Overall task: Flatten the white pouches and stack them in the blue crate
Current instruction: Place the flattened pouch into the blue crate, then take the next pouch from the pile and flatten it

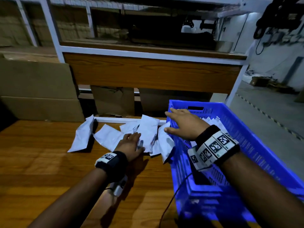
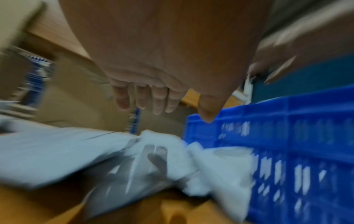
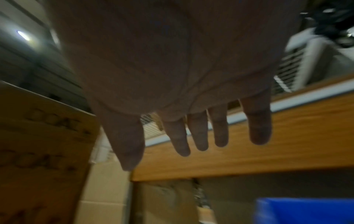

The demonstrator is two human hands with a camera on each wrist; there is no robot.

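Note:
Several crumpled white pouches (image 1: 148, 129) lie in a loose pile at the far edge of the wooden table (image 1: 49, 162), and one more pouch (image 1: 83, 135) lies apart to the left. The blue crate (image 1: 246, 129) stands on the right with a few white pouches (image 1: 212, 120) inside. My left hand (image 1: 134, 142) is at the near edge of the pile. In the blurred left wrist view its fingers (image 2: 159, 103) hang just above the pouches (image 2: 57, 151) and hold nothing. My right hand (image 1: 174, 121) hovers over the crate's left wall, and its fingers (image 3: 199, 136) are spread and empty.
Cardboard boxes (image 1: 37, 89) stand behind the table on the left. A wooden shelf unit in a white frame (image 1: 148, 71) rises just beyond the pile. A thin cable (image 1: 172, 195) runs from my right wrist along the crate's near side.

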